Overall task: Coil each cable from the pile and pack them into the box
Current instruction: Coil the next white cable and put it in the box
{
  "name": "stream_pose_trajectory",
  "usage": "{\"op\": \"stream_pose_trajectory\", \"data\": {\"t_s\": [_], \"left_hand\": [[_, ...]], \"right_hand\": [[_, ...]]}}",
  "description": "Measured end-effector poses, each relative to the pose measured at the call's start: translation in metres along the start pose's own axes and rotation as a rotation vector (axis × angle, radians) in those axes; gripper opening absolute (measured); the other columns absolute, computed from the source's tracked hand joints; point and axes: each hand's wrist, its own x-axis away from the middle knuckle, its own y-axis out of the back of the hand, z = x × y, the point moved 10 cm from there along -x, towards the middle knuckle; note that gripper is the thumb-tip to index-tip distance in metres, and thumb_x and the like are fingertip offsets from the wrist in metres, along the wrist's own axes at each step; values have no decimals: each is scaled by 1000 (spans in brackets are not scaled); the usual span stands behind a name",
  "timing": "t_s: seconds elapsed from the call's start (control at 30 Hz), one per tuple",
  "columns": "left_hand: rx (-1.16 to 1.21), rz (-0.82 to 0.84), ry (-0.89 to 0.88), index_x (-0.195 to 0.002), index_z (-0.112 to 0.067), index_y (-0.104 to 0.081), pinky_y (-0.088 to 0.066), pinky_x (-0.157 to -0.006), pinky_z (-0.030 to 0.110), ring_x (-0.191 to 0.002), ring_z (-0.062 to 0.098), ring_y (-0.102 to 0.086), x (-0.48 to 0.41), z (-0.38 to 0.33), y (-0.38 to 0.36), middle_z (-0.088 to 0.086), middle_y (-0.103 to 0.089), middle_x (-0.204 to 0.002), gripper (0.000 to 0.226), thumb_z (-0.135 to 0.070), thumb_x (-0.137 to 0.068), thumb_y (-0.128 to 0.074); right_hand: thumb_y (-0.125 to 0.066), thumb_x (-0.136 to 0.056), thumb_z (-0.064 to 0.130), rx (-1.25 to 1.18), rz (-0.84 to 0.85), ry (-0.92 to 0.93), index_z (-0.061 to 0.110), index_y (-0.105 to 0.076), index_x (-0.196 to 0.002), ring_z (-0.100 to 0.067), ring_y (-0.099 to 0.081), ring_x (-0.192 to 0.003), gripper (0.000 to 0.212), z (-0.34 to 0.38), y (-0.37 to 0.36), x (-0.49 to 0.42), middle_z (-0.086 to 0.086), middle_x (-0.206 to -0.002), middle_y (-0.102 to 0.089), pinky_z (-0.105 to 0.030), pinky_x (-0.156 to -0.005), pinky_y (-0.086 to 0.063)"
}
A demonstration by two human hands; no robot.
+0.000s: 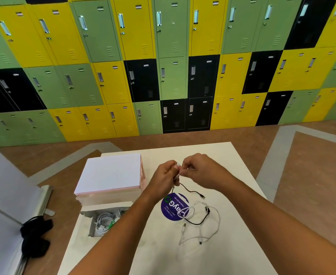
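Two fingertip pinches, left hand (164,176) and right hand (201,171), on the plug end of the thin black cable (191,190) held above the white tabletop (163,255): wind small even loops, lifting the tail clear of the tangled white-and-black cable pile (198,223), towards the open cardboard box (91,225).

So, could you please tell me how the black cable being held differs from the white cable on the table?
The black cable is held up by the left hand and right hand, its tail trailing down; the white cable lies untouched on the table. The black cable's tail runs in one gentle curve; the white cable sprawls in wide loops. Both are thin and outside the box.
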Motion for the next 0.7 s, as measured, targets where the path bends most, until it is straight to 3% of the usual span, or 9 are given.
{"op": "stream_pose_trajectory", "data": {"t_s": [0.13,0.3,0.4,0.53,0.7], "left_hand": [[74,111,72,-82,-5,-61,-46,-55,25,-55,14,-49,3,-1,-9,7,-50,-63,34,-12,-106,-37],[540,194,206,-71,-10,-51,-32,-46,24,-48,13,-23,8,-4,-19,1,-25,-57,36,-15,-102,-34],[676,190,222,-67,-13,-47,-30,-43,22,-45,10,-21,7,-5,-22,-3,-24,-55,38,-17,-104,-35],[695,174,180,-77,-8,-56,-39,-51,26,-47,10,-29,8,-3,-21,-2,-31,-55,38,-19,-108,-37],[483,100,111,-83,-3,-64,-45,-57,29,-51,13,-37,4,-9,-7,3,-37,-57,34,-20,-106,-45]], "right_hand": [[-69,-92,33,-48,-59,0,21,-72,-82,-8,-56,-71,15,-6,13,-2,5,-76,-64,-25,-61,-44],[-73,-89,33,-234,-167,-4,20,-71,-84,-8,-50,-58,14,-13,19,-5,-1,-67,-62,-28,-56,-43],[-68,-93,32,-373,-124,-9,16,-71,-84,-9,-47,-52,18,-17,10,-7,-2,-59,-58,-30,-53,-42],[-65,-95,29,-288,-156,11,14,-68,-82,-7,-46,-53,20,-15,13,-7,3,-59,-56,-28,-54,-40],[-63,-97,28,-236,-172,35,14,-67,-83,-7,-45,-55,21,-14,16,-6,4,-60,-56,-25,-54,-39]]}}
